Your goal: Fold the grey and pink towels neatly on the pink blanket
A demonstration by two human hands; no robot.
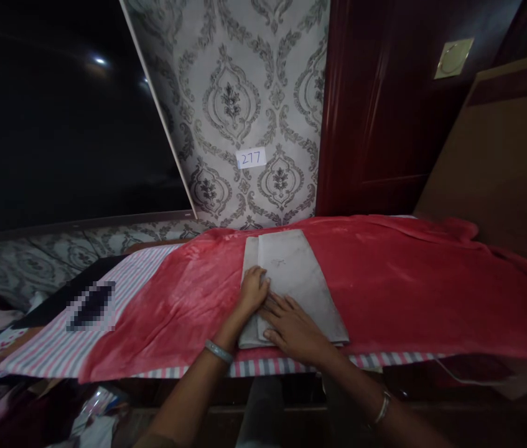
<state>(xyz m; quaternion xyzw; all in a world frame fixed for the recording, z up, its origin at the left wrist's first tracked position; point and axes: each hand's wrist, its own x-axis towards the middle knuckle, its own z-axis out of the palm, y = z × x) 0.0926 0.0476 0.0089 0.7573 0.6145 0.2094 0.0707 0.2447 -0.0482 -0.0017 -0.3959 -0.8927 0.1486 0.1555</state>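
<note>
A folded pale grey cloth [293, 264], with a small dark mark near its upper middle, lies on a red plush blanket [384, 280]. My left hand [254, 291] rests on the cloth's left side, fingers bent slightly and lying on the fabric. Flat across its lower middle is my right hand [293, 323], fingers stretched out and a little apart. The two hands almost meet, with my right fingertips close to my left thumb. Neither hand grips the cloth. Whether it is a garment, I cannot tell.
Under the blanket is a striped cloth [144, 267]. A blurred-out dark object [91, 306] sits on it at left. A large black screen [67, 118] stands behind. Clothes [2, 398] pile up at lower left. A cardboard sheet [501, 168] leans at right.
</note>
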